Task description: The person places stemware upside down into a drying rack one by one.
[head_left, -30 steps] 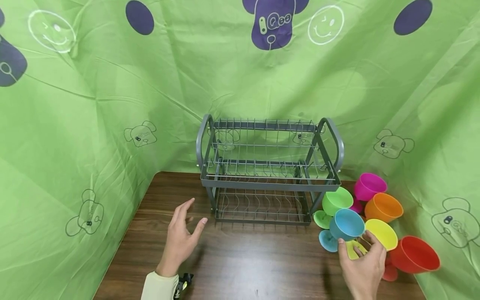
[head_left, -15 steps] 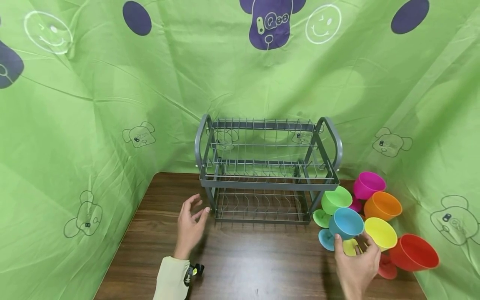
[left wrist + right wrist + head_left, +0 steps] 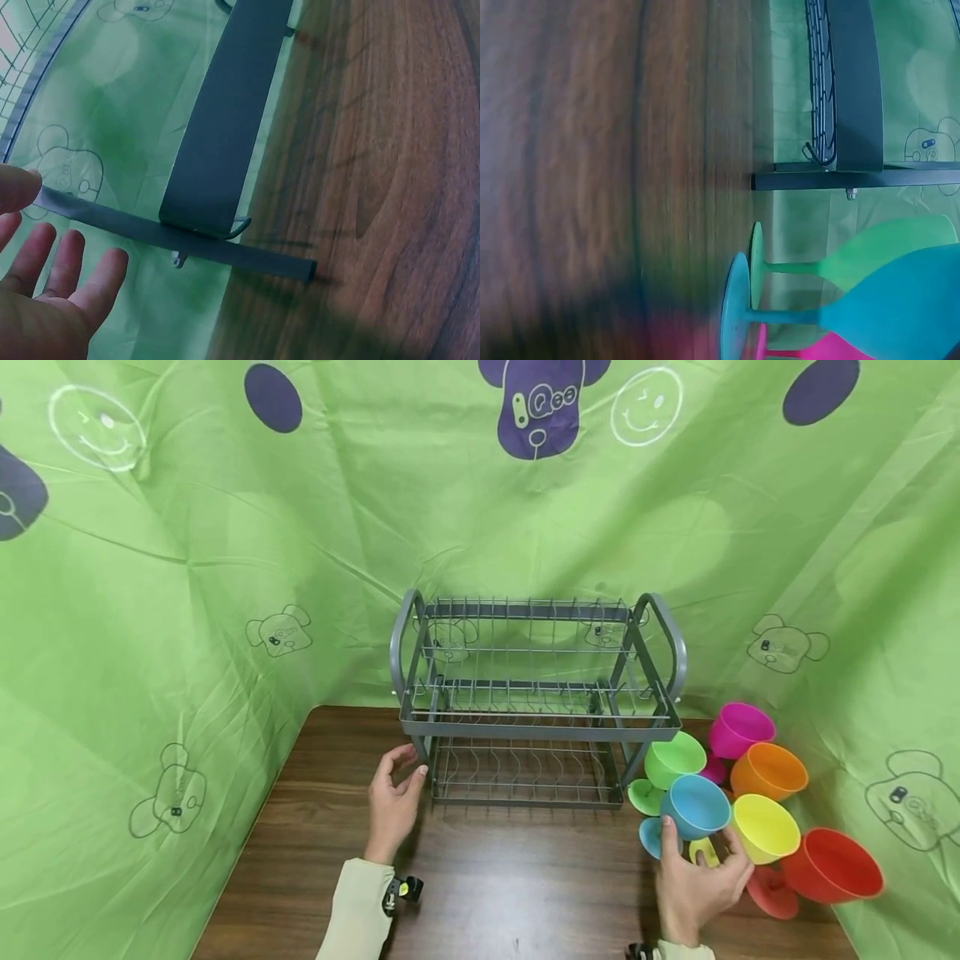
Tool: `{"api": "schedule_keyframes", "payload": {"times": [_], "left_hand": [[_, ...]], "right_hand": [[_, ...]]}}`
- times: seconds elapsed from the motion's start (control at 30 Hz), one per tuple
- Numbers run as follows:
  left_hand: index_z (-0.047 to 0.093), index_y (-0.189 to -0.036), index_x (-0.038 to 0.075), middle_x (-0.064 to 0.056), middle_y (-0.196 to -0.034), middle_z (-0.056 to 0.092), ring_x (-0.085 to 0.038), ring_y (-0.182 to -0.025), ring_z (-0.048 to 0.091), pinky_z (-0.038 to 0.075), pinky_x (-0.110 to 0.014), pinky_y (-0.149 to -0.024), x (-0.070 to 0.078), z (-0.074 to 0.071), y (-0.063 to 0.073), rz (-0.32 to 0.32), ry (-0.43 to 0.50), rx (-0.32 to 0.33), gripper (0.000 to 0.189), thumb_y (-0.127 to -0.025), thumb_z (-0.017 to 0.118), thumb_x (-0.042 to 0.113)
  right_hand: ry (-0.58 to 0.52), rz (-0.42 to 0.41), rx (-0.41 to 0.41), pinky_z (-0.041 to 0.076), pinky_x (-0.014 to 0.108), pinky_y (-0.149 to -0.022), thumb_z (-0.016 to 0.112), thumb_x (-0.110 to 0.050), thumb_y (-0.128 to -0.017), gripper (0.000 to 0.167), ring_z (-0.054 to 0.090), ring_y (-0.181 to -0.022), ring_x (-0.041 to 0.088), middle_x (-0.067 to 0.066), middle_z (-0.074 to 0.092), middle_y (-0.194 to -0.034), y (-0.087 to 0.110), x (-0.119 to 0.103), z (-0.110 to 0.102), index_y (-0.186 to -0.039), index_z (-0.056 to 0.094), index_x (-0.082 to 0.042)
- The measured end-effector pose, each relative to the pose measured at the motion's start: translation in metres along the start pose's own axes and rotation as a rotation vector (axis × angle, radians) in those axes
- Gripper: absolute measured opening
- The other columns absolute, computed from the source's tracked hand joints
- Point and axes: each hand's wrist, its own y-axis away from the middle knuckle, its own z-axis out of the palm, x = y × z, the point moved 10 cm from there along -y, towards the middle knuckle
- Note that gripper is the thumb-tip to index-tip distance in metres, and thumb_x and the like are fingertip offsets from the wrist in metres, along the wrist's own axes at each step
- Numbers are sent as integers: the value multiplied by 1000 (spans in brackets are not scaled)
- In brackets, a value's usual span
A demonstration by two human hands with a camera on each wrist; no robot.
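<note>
Currently the right hand (image 3: 697,885) is gripping the blue goblet (image 3: 699,807) by its bowl, thumb and curled fingers clasping opposite sides, perhaps because the wide bowl is offering a surer hold than the slim stem. The goblet is standing on the surface (image 3: 517,868) right of the gray rack (image 3: 540,732), with the green goblet (image 3: 675,760) and yellow goblet (image 3: 765,829) crowding it, probably grouped for easy reach. The left hand (image 3: 393,810) is hovering by the rack's left side, fingers apart, holding nothing; whether its thumb is touching the frame, I cannot tell.
</note>
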Motion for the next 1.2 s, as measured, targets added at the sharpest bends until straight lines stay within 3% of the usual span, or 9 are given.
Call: {"api": "schedule_keyframes", "payload": {"times": [0.13, 0.3, 0.47, 0.6, 0.73, 0.87, 0.97, 1.2], "left_hand": [[64, -134, 8, -11, -128, 70, -28, -122, 64, 59, -29, -95, -3, 1, 0, 2, -18, 17, 37, -99, 75, 9], [67, -130, 9, -11, -121, 71, -24, -115, 66, 60, -24, -87, -6, 1, -1, -2, -26, 55, 31, -100, 73, 8], [70, -125, 8, -13, -115, 72, -25, -110, 67, 62, -32, -82, -4, 2, -2, 21, -109, 110, 28, -98, 75, 5], [70, -123, 2, -20, -112, 70, -36, -108, 68, 62, -36, -78, 7, 3, 1, 44, -146, 157, 27, -96, 74, -1], [69, -121, -2, -23, -110, 69, -42, -107, 67, 59, -25, -74, 23, 6, 5, 58, -104, 170, 25, -96, 72, -5], [69, -121, -4, -23, -110, 69, -43, -107, 67, 54, -14, -74, 33, 8, 8, 73, -101, 166, 24, -97, 72, -4], [69, -121, -4, -23, -110, 68, -42, -109, 67, 53, -11, -75, 32, 8, 8, 61, -117, 168, 24, -97, 72, -3], [69, -121, 0, -21, -113, 68, -37, -112, 67, 51, -10, -76, 25, 8, 7, 10, -141, 161, 22, -99, 72, 0]], "right_hand": [[-29, 5, 23, 51, 7, -78, 101, -37, -68, 77, 53, -120, 3, -26, 52, -125, 2, 1, 5, -137, 66, -28], [-88, -10, 42, 58, 13, -84, 102, -31, -67, 81, 54, -125, 8, -19, 55, -132, 3, 3, 8, -138, 64, -27], [-89, -49, 57, 59, 18, -90, 103, -28, -66, 84, 54, -126, 8, -16, 55, -135, 5, 6, 11, -140, 64, -27], [-91, -57, 72, 61, 23, -93, 103, -22, -65, 85, 53, -127, 10, -14, 55, -136, 6, 7, 13, -141, 64, -21], [-132, -59, 75, 62, 28, -93, 101, -15, -68, 85, 53, -131, 16, -6, 54, -139, 8, 0, 13, -143, 61, -13], [-154, -68, 71, 62, 25, -90, 98, -12, -71, 81, 53, -132, 19, -2, 54, -140, 12, -19, 9, -144, 61, -10], [-165, -68, 65, 60, 19, -85, 97, -11, -72, 79, 53, -132, 18, -5, 53, -139, 13, -27, 6, -143, 61, -12], [-158, -44, 77, 57, 10, -78, 98, -14, -70, 82, 52, -131, 16, -9, 53, -137, 3, -5, 7, -143, 61, -18]]}}
